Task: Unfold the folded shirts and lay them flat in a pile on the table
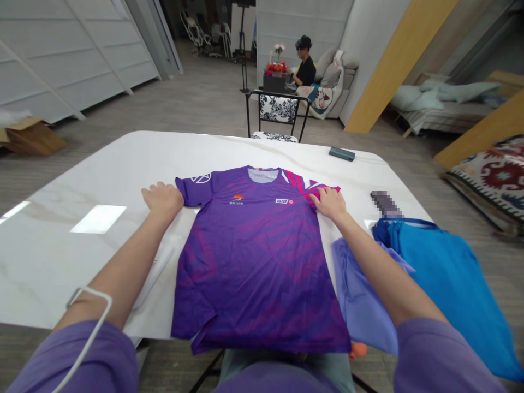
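Observation:
A purple short-sleeved T-shirt [257, 256] lies spread out, front up, with its collar away from me and its bottom hem at the near table edge. My left hand [164, 201] is at the cuff of the left-side sleeve, fingers curled in; its grip on the cloth is partly hidden. On the pink-striped sleeve at the right, my right hand [331, 204] rests with fingers stretched and apart. The shirt's lower left corner is folded over a little.
A white table [123, 164] carries a lilac cloth [360, 300], a blue garment [442, 267] hanging over the right edge, a dark case [341, 154] and a blurred-out object [386, 204]. Beyond stand a chair [278, 109] and a seated person [305, 65].

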### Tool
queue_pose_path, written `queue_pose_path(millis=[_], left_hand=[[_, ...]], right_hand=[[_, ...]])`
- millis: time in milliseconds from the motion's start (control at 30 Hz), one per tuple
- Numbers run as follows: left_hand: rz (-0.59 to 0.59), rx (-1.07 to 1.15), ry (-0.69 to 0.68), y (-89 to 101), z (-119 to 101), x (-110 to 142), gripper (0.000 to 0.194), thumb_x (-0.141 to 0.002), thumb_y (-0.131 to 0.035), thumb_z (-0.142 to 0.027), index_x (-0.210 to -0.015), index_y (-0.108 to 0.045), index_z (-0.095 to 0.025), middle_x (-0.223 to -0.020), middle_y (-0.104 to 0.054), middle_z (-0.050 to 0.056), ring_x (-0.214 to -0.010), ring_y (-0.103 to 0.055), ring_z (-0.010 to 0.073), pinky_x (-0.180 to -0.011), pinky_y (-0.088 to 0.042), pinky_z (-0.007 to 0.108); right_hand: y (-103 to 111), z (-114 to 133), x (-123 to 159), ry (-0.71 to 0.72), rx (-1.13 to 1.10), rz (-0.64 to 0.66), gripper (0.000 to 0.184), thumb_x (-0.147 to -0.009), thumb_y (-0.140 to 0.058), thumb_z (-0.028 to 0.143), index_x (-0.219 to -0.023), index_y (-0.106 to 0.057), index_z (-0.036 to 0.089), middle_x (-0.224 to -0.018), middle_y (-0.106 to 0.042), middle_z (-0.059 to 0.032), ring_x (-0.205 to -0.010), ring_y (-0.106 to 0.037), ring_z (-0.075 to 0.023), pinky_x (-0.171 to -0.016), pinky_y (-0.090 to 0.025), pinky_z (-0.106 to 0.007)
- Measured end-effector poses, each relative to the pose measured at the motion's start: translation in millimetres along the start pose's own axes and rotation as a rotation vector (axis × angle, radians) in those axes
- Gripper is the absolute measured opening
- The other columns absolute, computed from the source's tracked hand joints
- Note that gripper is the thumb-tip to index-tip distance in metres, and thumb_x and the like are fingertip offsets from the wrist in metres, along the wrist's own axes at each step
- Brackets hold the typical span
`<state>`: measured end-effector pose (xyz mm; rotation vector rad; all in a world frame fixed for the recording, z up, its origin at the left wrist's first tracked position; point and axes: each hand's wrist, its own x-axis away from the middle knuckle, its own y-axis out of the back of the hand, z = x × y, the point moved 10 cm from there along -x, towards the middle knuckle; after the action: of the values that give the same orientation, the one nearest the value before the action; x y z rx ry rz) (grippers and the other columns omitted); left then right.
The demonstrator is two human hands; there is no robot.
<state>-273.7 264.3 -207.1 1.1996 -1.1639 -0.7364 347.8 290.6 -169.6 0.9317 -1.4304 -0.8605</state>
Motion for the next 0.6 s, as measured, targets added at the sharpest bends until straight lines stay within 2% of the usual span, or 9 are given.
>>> queue_pose_path(millis=[67,167,267,333,400,467,533,600], left_hand=[[-0.025,0.072,-0.089,-1.2,-20.2,2.3,0.072,-0.115,-0.028,-0.045,-0.16,-0.056,0.003,-0.168,-0.054,0.032,-0.16,-0.044,0.0478,-0.132,-0.028,0.071],[0.068,0.16,-0.228,-30.0,-69.4,0.8,0.074,-0.115,-0.03,-0.058,-0.17,-0.055,-0.016,-0.18,-0.048,0.019,-0.168,-0.039,0.039,-0.139,-0.031,0.061],[0.172,0.163,-0.217,-60.6,-97.2,-9.5,0.082,-0.11,-0.035,-0.072,-0.172,-0.055,-0.022,-0.184,-0.043,0.016,-0.173,-0.034,0.0409,-0.14,-0.029,0.067],[0.192,0.161,-0.187,-64.3,-103.9,-18.3,0.088,-0.109,-0.034,-0.076,-0.175,-0.05,-0.021,-0.187,-0.038,0.017,-0.175,-0.029,0.0431,-0.141,-0.023,0.072],[0.187,0.159,-0.167,-54.6,-107.6,-24.9,0.091,-0.109,-0.031,-0.076,-0.178,-0.046,-0.019,-0.188,-0.034,0.02,-0.177,-0.024,0.0444,-0.141,-0.017,0.075],[0.147,0.165,-0.17,-35.3,-113.1,-24.5,0.093,-0.11,-0.026,-0.075,-0.18,-0.04,-0.015,-0.19,-0.028,0.021,-0.179,-0.018,0.0447,-0.141,-0.012,0.076],[0.077,0.174,-0.217,-13.1,-122.6,-10.5,0.093,-0.11,-0.026,-0.074,-0.18,-0.038,-0.014,-0.19,-0.028,0.021,-0.178,-0.019,0.0445,-0.142,-0.012,0.075],[0.056,0.177,-0.315,0.2,-133.4,23.2,0.091,-0.107,-0.035,-0.076,-0.175,-0.047,-0.017,-0.183,-0.042,0.022,-0.171,-0.035,0.0452,-0.141,-0.022,0.072]], right_hand=[[-6.9,14.1,-6.0,0.076,-0.075,0.026,0.079,-0.117,-0.029,0.069,-0.175,-0.05,0.02,-0.177,-0.051,-0.0201,-0.164,-0.047,-0.0393,-0.135,-0.039,-0.06],[-31.3,22.1,-15.6,0.03,-0.132,0.151,0.091,-0.111,-0.029,0.084,-0.184,-0.037,0.028,-0.19,-0.03,-0.0131,-0.176,-0.025,-0.0467,-0.14,-0.023,-0.074],[-48.2,24.5,-25.7,-0.012,-0.127,0.213,0.106,-0.102,-0.035,0.097,-0.187,-0.029,0.034,-0.195,-0.012,-0.0084,-0.178,-0.007,-0.0538,-0.138,-0.006,-0.084],[-46.9,27.8,-34.4,0.008,-0.132,0.205,0.108,-0.101,-0.037,0.098,-0.187,-0.027,0.034,-0.195,-0.009,-0.0079,-0.179,-0.004,-0.0522,-0.139,-0.002,-0.082],[-32.4,27.7,-42.9,0.023,-0.148,0.166,0.106,-0.103,-0.038,0.095,-0.188,-0.026,0.032,-0.195,-0.012,-0.0092,-0.179,-0.006,-0.0504,-0.139,-0.003,-0.082],[-1.0,19.4,-46.4,0.022,-0.175,0.054,0.099,-0.108,-0.036,0.087,-0.187,-0.03,0.028,-0.193,-0.021,-0.0126,-0.179,-0.014,-0.0469,-0.141,-0.008,-0.079],[37.7,0.6,-36.8,0.031,-0.208,-0.069,0.088,-0.114,-0.035,0.078,-0.18,-0.044,0.021,-0.185,-0.039,-0.0178,-0.174,-0.034,-0.0414,-0.143,-0.021,-0.068],[67.1,-28.2,-9.8,0.064,-0.231,-0.095,0.079,-0.115,-0.04,0.074,-0.166,-0.06,0.017,-0.17,-0.057,-0.0207,-0.157,-0.057,-0.0368,-0.137,-0.041,-0.055]])
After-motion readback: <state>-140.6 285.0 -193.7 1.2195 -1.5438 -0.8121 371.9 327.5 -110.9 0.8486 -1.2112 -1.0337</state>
